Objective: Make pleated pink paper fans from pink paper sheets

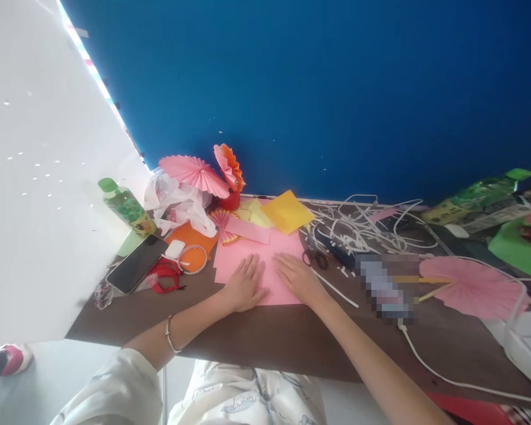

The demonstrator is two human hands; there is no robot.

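Note:
Several sheets of pink paper (230, 260) lie on the brown table in front of me. My left hand (246, 284) rests flat on their left part, fingers stretched forward. On the right part lies my right hand (295, 277), palm down with its fingers out. Both hands hold nothing. A folded pink strip (248, 231) lies on the paper beyond my hands, beside a small pleated fan (225, 224). Yellow paper (288, 211) lies behind the strip. Dark-handled scissors (315, 258) sit just right of my right hand.
At left stand a green bottle (127, 206), a phone (137, 264), red ribbon (167, 277) and a plastic bag (181, 206). Pink paper rosettes (194, 172) lean by the blue partition (318, 100). White strips (358, 227), a charging device (384, 286) and a pink fan (473, 286) occupy the right.

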